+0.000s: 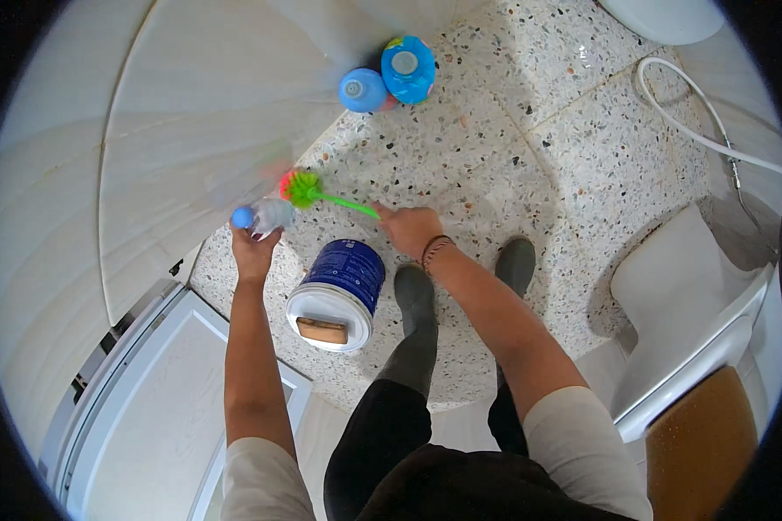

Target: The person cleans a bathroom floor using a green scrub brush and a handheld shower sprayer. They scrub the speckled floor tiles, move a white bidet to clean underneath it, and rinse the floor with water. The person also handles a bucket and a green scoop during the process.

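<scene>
My left hand (254,250), on the left near the wall, is closed around a clear plastic bottle (274,215) with a blue cap. In my right hand (411,230) is the end of the thin green handle of a toilet brush (349,205). The brush's round head has green bristles with pinkish red ones on the wall side. It is near the foot of the pale wall, just beyond the bottle. Whether the bristles touch the wall or floor I cannot tell.
A blue and white bucket (343,273) with a brown block on its lid stands before my boots (415,295). Two blue bottles (406,69) stand far off by the wall. On the right are a white toilet (669,286) and a white hose (682,122); a white-framed panel (161,408) is lower left.
</scene>
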`<state>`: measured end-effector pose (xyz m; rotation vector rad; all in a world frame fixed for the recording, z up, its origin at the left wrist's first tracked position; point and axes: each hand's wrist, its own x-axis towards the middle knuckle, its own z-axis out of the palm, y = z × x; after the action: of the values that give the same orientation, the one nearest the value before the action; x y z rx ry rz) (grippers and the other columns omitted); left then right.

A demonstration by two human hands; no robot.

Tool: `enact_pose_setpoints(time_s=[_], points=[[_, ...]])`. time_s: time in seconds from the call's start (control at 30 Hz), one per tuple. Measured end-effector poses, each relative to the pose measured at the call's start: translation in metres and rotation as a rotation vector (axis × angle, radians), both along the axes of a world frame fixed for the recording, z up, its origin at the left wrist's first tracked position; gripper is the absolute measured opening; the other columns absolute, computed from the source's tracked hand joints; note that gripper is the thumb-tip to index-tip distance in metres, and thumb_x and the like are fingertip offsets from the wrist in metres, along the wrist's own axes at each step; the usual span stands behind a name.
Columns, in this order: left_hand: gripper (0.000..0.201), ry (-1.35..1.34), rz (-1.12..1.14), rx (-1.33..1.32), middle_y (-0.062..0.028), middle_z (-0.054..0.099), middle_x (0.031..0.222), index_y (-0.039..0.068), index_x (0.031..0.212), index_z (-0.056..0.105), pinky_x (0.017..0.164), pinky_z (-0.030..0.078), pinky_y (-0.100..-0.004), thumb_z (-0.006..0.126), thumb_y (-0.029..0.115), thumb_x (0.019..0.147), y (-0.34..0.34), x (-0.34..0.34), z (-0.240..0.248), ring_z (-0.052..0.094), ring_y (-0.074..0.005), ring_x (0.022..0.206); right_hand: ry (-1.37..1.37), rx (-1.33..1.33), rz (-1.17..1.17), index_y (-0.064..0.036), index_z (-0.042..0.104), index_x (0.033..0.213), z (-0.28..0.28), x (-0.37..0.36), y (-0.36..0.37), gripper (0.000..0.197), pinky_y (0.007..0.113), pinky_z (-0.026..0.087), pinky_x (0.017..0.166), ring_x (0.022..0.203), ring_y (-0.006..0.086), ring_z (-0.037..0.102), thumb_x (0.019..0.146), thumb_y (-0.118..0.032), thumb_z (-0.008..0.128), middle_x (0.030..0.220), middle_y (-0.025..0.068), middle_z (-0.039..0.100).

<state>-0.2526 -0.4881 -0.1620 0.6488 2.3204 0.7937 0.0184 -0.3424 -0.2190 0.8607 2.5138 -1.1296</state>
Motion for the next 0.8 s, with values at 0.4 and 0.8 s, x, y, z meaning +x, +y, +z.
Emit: enact_pose_setpoints(time_s=[0.4,0.8], points=[[0.066,0.043,0.019,0.189,-0.0137,0.056,0.107,0.0,0.118,0.039,0.077,0.05,-0.0327,0.077,0.004,0.064,0.118,0.068,-0.078,0.059,-0.0232,0.094,-0.174,0.151,0.133,-0.0269,0.043,0.129,0.02,0.141,0.029,0.041,0.039,0.046,0.046,0.051,0.0229,0.059,0.089,-0.034,0.048,0.066,0.0064,0.06],[0.084,-0.091,-0.259,-0.367,-0.0217,0.046,0.125,-0.005,0.127,0.037,0.1,0.034,-0.0357,0.076,0.042,0.069,0.058,0.047,0.003,0.045,-0.0308,0.117,-0.068,0.022,-0.022,-0.0227,0.045,0.127,0.011,0.154,0.019,0.04,0.039,0.043,0.042,0.049,0.0245,0.058,0.089,-0.035,0.047,0.062,0.0069,0.059]])
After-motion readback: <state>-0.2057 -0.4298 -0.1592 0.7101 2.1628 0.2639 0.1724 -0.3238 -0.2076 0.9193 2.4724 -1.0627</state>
